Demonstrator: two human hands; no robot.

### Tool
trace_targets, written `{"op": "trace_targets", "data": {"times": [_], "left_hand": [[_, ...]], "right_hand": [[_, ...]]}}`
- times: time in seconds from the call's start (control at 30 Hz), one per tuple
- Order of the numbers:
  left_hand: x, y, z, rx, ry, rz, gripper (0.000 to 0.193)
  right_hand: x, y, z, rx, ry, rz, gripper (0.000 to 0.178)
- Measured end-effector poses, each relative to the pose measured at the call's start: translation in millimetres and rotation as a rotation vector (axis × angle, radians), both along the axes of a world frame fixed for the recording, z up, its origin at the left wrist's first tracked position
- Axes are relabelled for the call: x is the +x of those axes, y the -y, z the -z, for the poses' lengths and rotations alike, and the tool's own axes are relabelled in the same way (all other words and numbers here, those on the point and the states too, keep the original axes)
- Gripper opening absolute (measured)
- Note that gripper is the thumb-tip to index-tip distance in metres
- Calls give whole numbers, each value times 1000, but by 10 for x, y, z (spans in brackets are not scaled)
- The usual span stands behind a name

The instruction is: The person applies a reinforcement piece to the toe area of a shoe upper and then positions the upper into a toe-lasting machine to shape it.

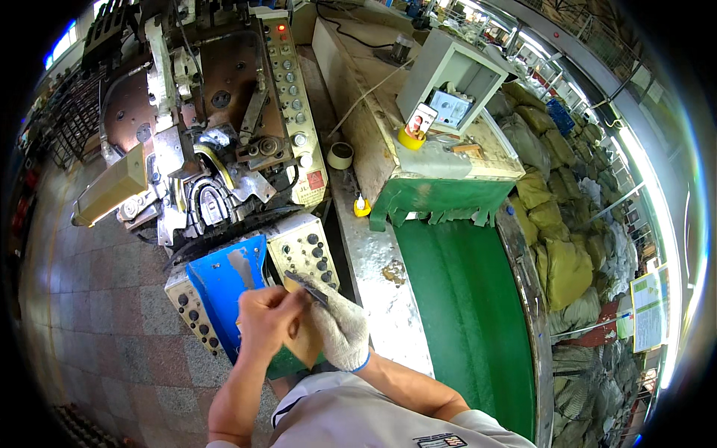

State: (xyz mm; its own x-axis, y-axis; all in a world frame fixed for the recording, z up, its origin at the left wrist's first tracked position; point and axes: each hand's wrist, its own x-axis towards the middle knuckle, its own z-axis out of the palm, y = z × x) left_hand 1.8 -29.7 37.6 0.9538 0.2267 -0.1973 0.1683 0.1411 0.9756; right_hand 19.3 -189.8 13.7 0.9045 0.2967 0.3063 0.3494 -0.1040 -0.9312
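Note:
Close to my body, both hands meet in front of the machine's blue plate. My bare left hand (263, 319) has its fingers pinched together at the edge of a tan, flexible piece (305, 345) with a dark upper part, possibly a shoe upper. Wrapped round that piece's other side is my right hand (340, 322), in a white knit glove with a blue cuff. A dark strip (308, 288) shows at the top, between the fingers of both hands. My fingers hide much of the piece, so its full shape is unclear.
A large machine (216, 205) with a curved metal clamp stands ahead. Below it are a blue plate (224, 272) and knob panels (308, 250). A green conveyor belt (470, 313) runs on the right. A phone (420, 119) leans by a grey box (455, 75); filled sacks (565, 269) lie beyond.

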Motion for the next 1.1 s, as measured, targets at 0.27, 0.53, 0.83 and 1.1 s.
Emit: {"op": "trace_targets", "data": {"times": [0.27,0.53,0.83,1.1], "left_hand": [[-19,46,53,-12,34,-28,39],[-16,133,133,23,103,-85,38],[-5,235,256,443,346,-252,42],[51,304,301,554,466,-375,51]], "right_hand": [[-10,-42,39,40,-53,23,38],[-72,-44,16,71,-246,46,36],[-93,-138,-61,150,-299,112,29],[-83,-161,-113,107,-298,97,29]]}}
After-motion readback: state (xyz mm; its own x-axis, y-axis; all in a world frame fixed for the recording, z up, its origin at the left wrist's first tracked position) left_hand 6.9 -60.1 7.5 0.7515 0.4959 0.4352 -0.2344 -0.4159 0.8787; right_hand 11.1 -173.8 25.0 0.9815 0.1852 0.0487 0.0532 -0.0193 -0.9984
